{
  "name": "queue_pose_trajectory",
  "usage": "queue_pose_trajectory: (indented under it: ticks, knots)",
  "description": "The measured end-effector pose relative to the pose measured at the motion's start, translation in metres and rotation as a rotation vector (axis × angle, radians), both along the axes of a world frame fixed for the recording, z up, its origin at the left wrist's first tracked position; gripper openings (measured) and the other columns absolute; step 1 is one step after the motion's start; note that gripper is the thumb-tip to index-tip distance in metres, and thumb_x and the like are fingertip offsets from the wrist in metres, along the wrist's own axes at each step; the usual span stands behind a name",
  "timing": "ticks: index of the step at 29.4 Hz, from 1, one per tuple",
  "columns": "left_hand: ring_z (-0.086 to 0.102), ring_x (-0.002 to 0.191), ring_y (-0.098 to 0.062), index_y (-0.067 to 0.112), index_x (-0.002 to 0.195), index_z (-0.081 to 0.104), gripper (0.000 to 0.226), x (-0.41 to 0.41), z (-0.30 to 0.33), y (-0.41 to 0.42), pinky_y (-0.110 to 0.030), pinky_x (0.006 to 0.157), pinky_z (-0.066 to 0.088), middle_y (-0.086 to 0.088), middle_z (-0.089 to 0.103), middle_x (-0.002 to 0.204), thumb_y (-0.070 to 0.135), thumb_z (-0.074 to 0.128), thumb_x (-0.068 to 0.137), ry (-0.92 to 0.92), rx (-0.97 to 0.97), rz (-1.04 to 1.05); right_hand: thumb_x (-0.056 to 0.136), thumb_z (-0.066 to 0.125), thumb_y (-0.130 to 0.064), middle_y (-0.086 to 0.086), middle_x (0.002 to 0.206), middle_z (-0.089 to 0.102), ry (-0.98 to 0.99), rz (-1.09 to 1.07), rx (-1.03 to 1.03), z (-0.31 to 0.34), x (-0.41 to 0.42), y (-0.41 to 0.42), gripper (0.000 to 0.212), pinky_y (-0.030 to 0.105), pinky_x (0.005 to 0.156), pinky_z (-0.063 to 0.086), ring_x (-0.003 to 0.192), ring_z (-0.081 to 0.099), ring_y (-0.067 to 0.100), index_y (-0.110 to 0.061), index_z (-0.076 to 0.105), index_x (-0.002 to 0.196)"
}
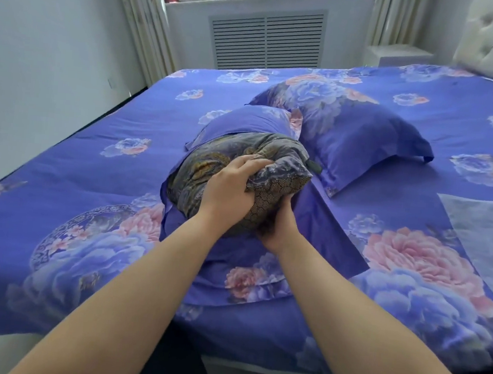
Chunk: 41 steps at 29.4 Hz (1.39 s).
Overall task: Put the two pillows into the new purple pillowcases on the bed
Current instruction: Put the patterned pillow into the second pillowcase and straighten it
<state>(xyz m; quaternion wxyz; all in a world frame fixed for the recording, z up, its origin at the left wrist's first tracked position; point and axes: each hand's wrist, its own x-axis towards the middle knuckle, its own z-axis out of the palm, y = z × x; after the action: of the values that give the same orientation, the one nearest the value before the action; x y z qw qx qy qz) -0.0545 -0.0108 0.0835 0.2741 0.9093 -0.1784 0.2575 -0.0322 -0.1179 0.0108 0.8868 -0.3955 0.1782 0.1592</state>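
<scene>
- Both hands clutch the near end of the grey patterned pillow (226, 161) — left hand (228, 189) on top, right hand (277, 227) underneath.
- It is only half inside the purple pillowcase (245, 121), mid-bed (62, 170); bunched fabric could snag the opening.
- To the right, the second pillow (343, 126) looks already cased — plump and floral.

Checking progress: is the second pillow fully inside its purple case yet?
No, the grey patterned pillow sticks well out of the purple pillowcase, gripped by both hands.
</scene>
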Motion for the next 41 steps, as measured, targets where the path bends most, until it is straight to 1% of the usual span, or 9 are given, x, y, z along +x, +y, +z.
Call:
queue_pose_trajectory:
  ticks: [5, 10, 14, 20, 25, 28, 30, 37, 41]
  knots:
    - [0.042, 0.131, -0.026, 0.029, 0.116, 0.066, 0.058, 0.009, -0.001, 0.002, -0.035, 0.103, 0.036, -0.001, 0.048, 0.141, -0.001, 0.054, 0.068, 0.052, 0.237, 0.022, 0.076, 0.052, -0.074, 0.007, 0.083, 0.064, 0.065, -0.07, 0.108, 0.001, -0.004, -0.012, 0.062, 0.03, 0.07, 0.051, 0.071, 0.062, 0.023, -0.016, 0.063, 0.095]
    - [0.005, 0.145, -0.028, 0.034, 0.128, 0.056, 0.047, 0.007, -0.029, -0.034, -0.042, 0.118, 0.001, -0.001, 0.019, 0.156, 0.029, 0.054, 0.081, 0.288, 0.606, 0.018, 0.087, 0.053, -0.048, 0.006, 0.06, 0.061, 0.162, -0.123, 0.201, 0.002, -0.044, -0.055, 0.042, 0.03, 0.062, 0.05, 0.065, 0.058, 0.019, -0.008, 0.059, 0.077]
    - [-0.009, 0.146, -0.024, 0.02, 0.147, 0.031, 0.081, 0.009, -0.052, -0.064, -0.037, 0.116, -0.006, -0.003, 0.003, 0.16, 0.058, 0.031, 0.075, 0.593, 0.687, -0.052, 0.085, 0.049, -0.027, 0.006, 0.063, 0.063, 0.2, -0.145, 0.167, 0.007, -0.076, -0.088, 0.025, 0.027, 0.063, 0.056, 0.062, 0.062, 0.02, -0.005, 0.06, 0.079]
    - [0.05, 0.117, -0.018, 0.019, 0.129, 0.047, 0.046, 0.006, -0.019, -0.049, -0.03, 0.099, 0.036, 0.0, 0.054, 0.129, 0.039, 0.05, 0.088, 1.074, 0.189, -0.241, 0.063, 0.046, -0.006, 0.015, 0.098, 0.061, 0.166, -0.233, 0.302, 0.032, -0.079, -0.089, 0.035, 0.039, 0.085, 0.049, 0.09, 0.061, 0.028, 0.003, 0.056, 0.095]
    - [0.057, 0.109, -0.031, 0.012, 0.126, 0.034, 0.054, -0.033, -0.035, -0.044, -0.035, 0.083, 0.046, -0.011, 0.051, 0.13, 0.039, 0.061, 0.087, 0.392, 0.137, -0.132, 0.078, 0.042, -0.004, 0.014, 0.096, 0.053, 0.083, -0.313, 0.344, 0.035, -0.073, -0.08, 0.017, 0.039, 0.091, 0.043, 0.095, 0.054, 0.028, 0.0, 0.051, 0.092]
    - [0.049, 0.119, -0.03, 0.012, 0.127, 0.043, 0.045, -0.046, -0.065, -0.039, -0.039, 0.091, 0.046, -0.011, 0.041, 0.138, 0.027, 0.058, 0.087, -0.167, 0.302, 0.007, 0.06, 0.046, -0.005, 0.012, 0.083, 0.051, -0.023, -0.373, 0.404, 0.045, -0.073, -0.077, 0.024, 0.041, 0.089, 0.047, 0.079, 0.055, 0.027, -0.009, 0.047, 0.084]
    - [0.047, 0.12, -0.027, 0.013, 0.129, 0.05, 0.043, -0.05, -0.079, -0.036, -0.038, 0.097, 0.04, -0.008, 0.048, 0.134, 0.028, 0.053, 0.089, -0.276, 0.393, 0.105, 0.068, 0.043, -0.001, 0.01, 0.08, 0.05, -0.075, -0.383, 0.376, 0.05, -0.076, -0.073, 0.023, 0.038, 0.091, 0.046, 0.075, 0.054, 0.025, -0.013, 0.049, 0.087]
    - [0.061, 0.097, -0.029, 0.016, 0.1, 0.067, 0.04, -0.035, -0.041, -0.047, -0.029, 0.077, 0.045, -0.009, 0.068, 0.103, 0.05, 0.052, 0.087, 0.594, 0.325, -0.05, 0.087, 0.035, -0.003, 0.011, 0.088, 0.061, -0.149, -0.362, 0.192, 0.063, -0.091, -0.065, 0.029, 0.035, 0.09, 0.048, 0.082, 0.062, 0.024, -0.02, 0.056, 0.1]
    - [0.05, 0.055, -0.013, 0.019, 0.062, 0.055, 0.048, -0.029, -0.002, -0.04, -0.02, 0.048, 0.036, 0.003, 0.055, 0.061, 0.06, 0.052, 0.086, 0.948, 0.184, -0.178, 0.085, 0.034, 0.005, 0.013, 0.09, 0.058, -0.254, -0.386, -0.039, 0.062, -0.078, -0.069, 0.039, 0.033, 0.087, 0.05, 0.087, 0.06, 0.025, -0.021, 0.054, 0.107]
